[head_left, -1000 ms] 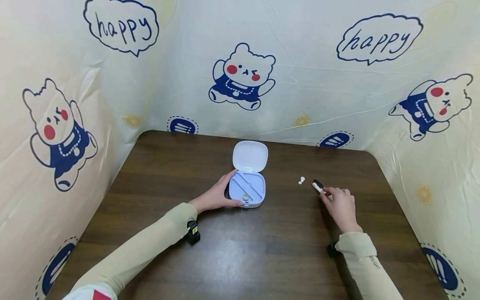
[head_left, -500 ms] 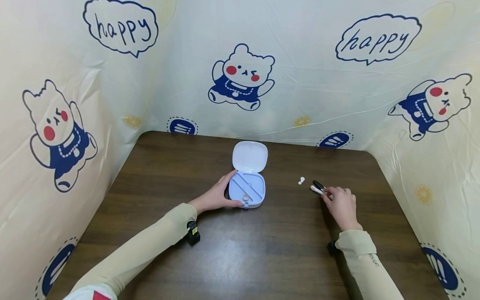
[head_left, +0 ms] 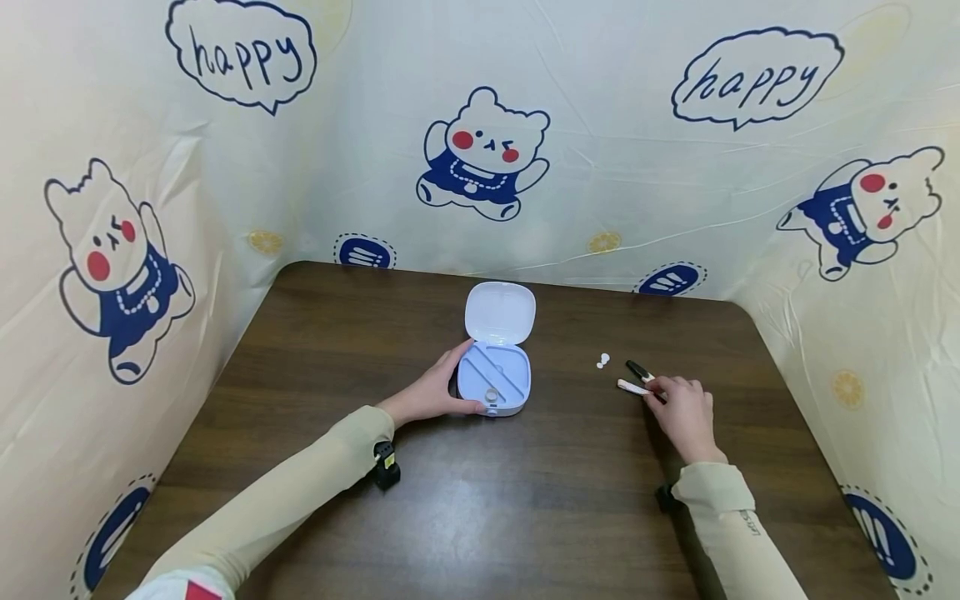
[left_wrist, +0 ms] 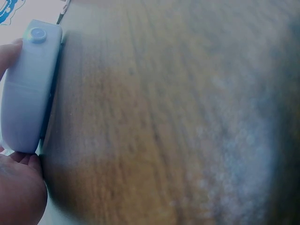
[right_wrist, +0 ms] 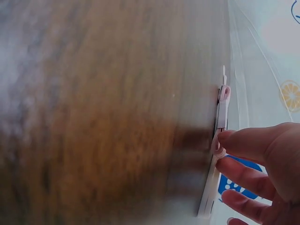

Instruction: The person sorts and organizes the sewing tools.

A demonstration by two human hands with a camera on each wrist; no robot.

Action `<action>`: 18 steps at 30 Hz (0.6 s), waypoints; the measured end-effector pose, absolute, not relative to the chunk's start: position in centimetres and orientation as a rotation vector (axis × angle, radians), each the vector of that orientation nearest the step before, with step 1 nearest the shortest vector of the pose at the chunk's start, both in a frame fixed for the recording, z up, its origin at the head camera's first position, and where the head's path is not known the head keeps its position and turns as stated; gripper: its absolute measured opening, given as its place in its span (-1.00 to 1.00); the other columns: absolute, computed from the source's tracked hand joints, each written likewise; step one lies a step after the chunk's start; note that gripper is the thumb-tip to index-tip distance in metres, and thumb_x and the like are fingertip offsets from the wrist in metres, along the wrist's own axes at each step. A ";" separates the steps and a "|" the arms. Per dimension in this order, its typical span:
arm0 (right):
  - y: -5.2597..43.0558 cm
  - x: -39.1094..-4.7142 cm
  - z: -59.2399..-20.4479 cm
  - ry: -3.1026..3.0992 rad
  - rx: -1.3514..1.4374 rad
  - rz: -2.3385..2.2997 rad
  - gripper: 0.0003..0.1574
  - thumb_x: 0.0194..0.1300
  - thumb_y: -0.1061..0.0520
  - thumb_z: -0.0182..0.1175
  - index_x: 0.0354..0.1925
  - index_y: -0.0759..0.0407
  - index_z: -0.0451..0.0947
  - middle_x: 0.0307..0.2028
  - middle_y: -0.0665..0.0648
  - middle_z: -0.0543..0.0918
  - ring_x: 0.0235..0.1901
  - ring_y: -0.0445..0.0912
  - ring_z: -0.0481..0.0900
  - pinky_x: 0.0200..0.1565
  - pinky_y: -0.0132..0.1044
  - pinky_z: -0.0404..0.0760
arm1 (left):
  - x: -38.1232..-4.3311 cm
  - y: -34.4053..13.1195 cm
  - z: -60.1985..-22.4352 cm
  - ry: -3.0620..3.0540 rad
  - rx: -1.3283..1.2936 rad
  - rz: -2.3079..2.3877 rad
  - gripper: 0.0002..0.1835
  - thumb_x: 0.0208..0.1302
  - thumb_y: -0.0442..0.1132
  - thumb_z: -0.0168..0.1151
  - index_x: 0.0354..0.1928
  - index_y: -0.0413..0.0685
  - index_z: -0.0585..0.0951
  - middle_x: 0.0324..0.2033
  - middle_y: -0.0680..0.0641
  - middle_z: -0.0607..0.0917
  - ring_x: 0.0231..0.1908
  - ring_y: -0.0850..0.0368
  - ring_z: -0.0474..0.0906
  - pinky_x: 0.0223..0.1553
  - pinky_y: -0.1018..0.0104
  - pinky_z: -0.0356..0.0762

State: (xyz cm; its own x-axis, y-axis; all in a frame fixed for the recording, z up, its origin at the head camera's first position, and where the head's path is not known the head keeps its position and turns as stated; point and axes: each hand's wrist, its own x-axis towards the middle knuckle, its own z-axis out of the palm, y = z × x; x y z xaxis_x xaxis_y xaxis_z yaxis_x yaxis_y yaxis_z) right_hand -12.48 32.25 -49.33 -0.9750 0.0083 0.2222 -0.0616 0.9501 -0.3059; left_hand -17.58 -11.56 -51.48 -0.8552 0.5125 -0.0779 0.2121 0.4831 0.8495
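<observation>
In the head view, my left hand (head_left: 435,393) grips the left side of a light-blue box (head_left: 517,406). Its lid (head_left: 500,312) stands raised at the back. Two slanting dividers cross the inside, with a small round pale thing (head_left: 491,395) near the front. My right hand (head_left: 682,417) pinches a slim white folded strip (head_left: 632,387) between thumb and fingers. The right wrist view shows a loop and a band on this strip (right_wrist: 223,112); its exact kind is unclear. Against the fingertips lies a thin black piece (head_left: 637,371) with a pale end.
Several tiny white pieces (head_left: 603,361) lie on the brown wooden table (head_left: 465,517) between the box and my right hand. A printed white curtain (head_left: 330,167) surrounds the table at the back and sides.
The white strip has swung away from the black piece, its free end turning left and toward the front. My right hand has barely shifted; my left hand and the box stay put.
</observation>
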 end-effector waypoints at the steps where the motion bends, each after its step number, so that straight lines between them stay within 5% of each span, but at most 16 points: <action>1: 32.3 -12.5 -49.3 -2.884 0.040 0.460 -0.85 0.32 0.19 0.41 -0.16 0.24 0.76 -0.17 0.30 0.76 -0.12 0.36 0.53 -0.15 0.22 0.34 | -17.6 -11.6 -51.5 2.412 0.610 1.314 0.31 0.09 0.10 0.62 0.69 0.18 -0.10 0.60 -0.16 0.07 0.54 -0.06 0.08 0.51 -0.09 0.12; 18: 32.6 -12.3 -49.4 -2.903 0.034 0.479 -0.92 0.29 0.18 0.45 -0.23 0.13 0.84 -0.13 0.31 0.78 -0.03 0.34 0.51 -0.13 0.20 0.30 | -17.5 -11.6 -51.1 2.392 0.607 1.312 0.30 0.11 0.13 0.60 0.69 0.19 -0.12 0.60 -0.17 0.06 0.54 -0.08 0.08 0.50 -0.11 0.13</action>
State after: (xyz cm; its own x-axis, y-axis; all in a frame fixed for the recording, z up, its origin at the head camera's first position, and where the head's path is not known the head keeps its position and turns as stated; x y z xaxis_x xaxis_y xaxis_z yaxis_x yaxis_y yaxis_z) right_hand -12.28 32.55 -49.41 -0.9799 0.0099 0.1992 -0.0546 0.9472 -0.3159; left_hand -17.45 -11.62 -51.15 -0.8491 0.5200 -0.0929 0.2012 0.4810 0.8533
